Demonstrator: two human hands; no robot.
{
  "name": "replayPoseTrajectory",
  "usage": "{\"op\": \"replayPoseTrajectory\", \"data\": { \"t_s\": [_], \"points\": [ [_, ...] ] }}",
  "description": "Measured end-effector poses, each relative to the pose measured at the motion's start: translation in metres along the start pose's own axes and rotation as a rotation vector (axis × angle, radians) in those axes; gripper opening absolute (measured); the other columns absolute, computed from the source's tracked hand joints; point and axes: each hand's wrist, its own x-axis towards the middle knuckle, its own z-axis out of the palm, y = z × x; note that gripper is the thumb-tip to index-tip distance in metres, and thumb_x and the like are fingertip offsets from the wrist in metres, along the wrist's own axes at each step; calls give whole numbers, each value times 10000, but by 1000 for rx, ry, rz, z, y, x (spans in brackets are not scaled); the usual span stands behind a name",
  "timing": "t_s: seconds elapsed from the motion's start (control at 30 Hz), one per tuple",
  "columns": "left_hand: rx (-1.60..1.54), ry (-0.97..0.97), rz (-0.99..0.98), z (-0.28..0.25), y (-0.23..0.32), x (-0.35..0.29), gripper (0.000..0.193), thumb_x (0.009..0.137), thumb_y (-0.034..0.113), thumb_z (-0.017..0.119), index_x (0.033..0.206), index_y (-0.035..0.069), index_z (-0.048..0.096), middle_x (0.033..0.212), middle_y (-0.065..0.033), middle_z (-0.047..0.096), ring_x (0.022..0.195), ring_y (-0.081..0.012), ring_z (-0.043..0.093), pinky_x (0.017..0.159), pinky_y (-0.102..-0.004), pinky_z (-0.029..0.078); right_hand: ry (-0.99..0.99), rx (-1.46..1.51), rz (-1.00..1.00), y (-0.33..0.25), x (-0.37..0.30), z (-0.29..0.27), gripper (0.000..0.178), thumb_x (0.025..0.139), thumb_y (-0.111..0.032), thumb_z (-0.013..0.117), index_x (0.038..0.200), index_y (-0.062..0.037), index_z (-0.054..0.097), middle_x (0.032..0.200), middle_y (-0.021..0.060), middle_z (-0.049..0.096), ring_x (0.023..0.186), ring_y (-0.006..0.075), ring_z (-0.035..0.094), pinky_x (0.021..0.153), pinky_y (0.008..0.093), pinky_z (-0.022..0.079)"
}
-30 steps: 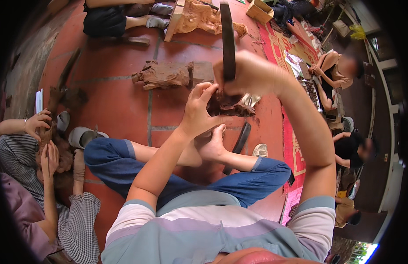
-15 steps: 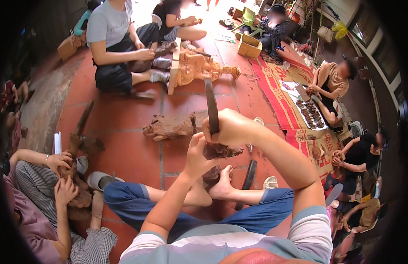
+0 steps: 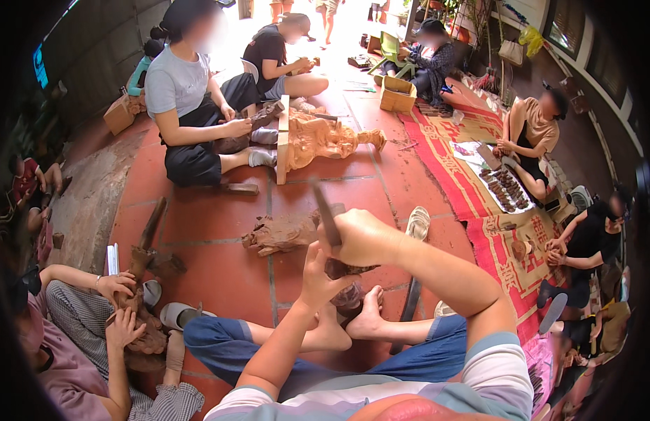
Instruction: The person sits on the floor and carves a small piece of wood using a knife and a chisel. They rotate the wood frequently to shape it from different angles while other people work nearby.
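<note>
My right hand [image 3: 370, 238] is closed round a dark, flat wooden stick [image 3: 326, 214], whose free end points up and away from me. Just below and left of it, my left hand [image 3: 318, 281] curves its thumb and fingers about a dark brown carved wood piece [image 3: 347, 293], which stands between my bare feet. The right hand and stick cover part of this piece, and whether a small tool is in my left hand is hidden. Past my hands, a rough carved wood block [image 3: 279, 233] lies on the red tiles.
An orange-brown carved statue [image 3: 325, 144] lies on its side ahead, beside a person in a grey shirt [image 3: 181, 84]. Another dark stick [image 3: 411, 309] lies by my right foot. At left, a person's hands rest on a wood carving [image 3: 146, 333]. A red patterned mat [image 3: 451, 165] runs along the right.
The stick in my right hand leans further left, its upper end lower than before. My left hand stays at the carved piece. The whole view has shifted, with everything appearing lower in it.
</note>
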Motion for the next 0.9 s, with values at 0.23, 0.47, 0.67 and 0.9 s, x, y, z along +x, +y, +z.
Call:
{"op": "replayPoseTrajectory", "data": {
  "t_s": [0.23, 0.47, 0.67, 0.9],
  "points": [
    [101, -65, -17, -1, -8, -6, 802, 550, 235, 876, 1223, 3, 507, 1115, -106, 460, 956, -216, 499, 808, -324, 448, -76, 102, 176, 0, 1, -14, 40, 689, -131, 636, 717, -102, 633, 685, 141, 628, 731, 320, 638, 661, 408, 494],
    [114, -56, -6, -3, 1, -1, 727, 582, 187, 853, 1185, -15, 501, 1136, -127, 469, 961, -254, 544, 791, -349, 486, 22, 140, 186, 11, 2, -15, 27, 681, -45, 631, 694, -61, 613, 637, 88, 607, 594, 216, 607, 570, 329, 474],
    [114, -53, -25, 0, 0, 0, 747, 553, 192, 867, 1179, -5, 511, 1135, -132, 468, 964, -256, 547, 795, -350, 488, -109, 177, 312, 6, 10, -18, 18, 690, -56, 616, 704, -66, 620, 656, 114, 619, 600, 247, 612, 576, 350, 482],
    [93, -63, -36, -2, 3, 0, 730, 573, 191, 844, 1197, 13, 510, 1124, -129, 467, 991, -266, 535, 821, -375, 471, -92, 62, 294, 1, 15, -17, 130, 673, -129, 656, 781, -56, 647, 766, 152, 658, 779, 323, 649, 719, 403, 508]
  ]
}}
